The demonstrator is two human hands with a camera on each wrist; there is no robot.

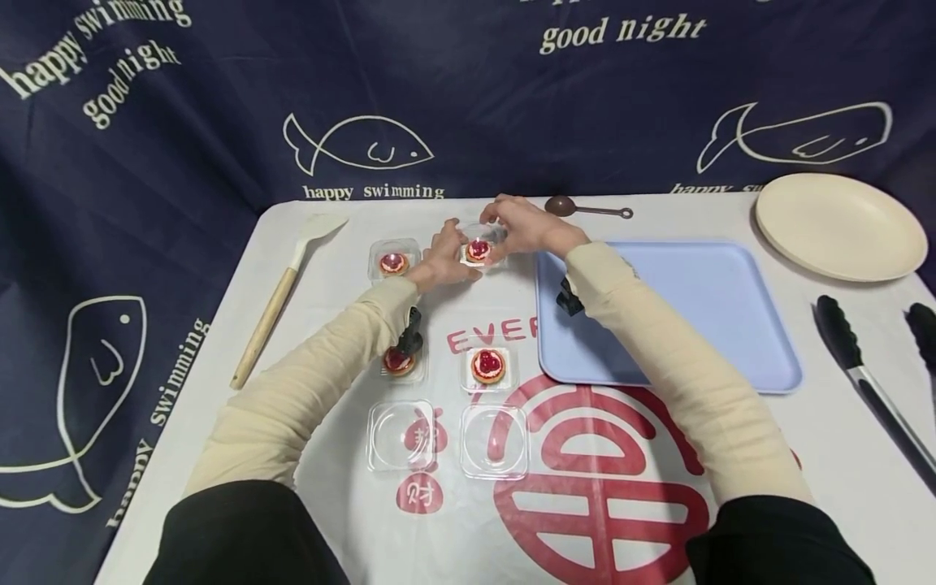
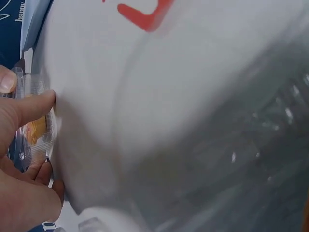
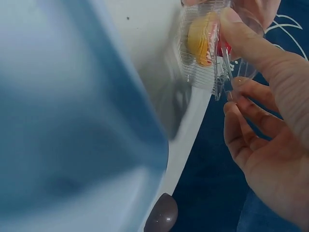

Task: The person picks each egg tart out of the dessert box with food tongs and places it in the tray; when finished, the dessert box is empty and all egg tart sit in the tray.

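At the table's back, both hands are at one clear plastic box holding a red-topped tart (image 1: 478, 250). My left hand (image 1: 444, 258) grips its left side, thumb at the near edge; the left wrist view shows the fingers (image 2: 36, 107) on the box wall. My right hand (image 1: 528, 227) pinches the clear lid at the right, and in the right wrist view the thumb and fingers (image 3: 256, 92) hold the lid's edge beside the tart (image 3: 202, 41). Whether the lid is fully seated, I cannot tell. Another boxed tart (image 1: 393, 263) stands left of my left hand.
Nearer are tarts in boxes (image 1: 488, 366) (image 1: 399, 362) and two clear lids (image 1: 401, 436) (image 1: 495, 440). A blue tray (image 1: 673, 325) lies under my right forearm. Around stand a spatula (image 1: 272, 317), brown spoon (image 1: 561, 206), cream plate (image 1: 841, 226) and black tongs (image 1: 877, 390).
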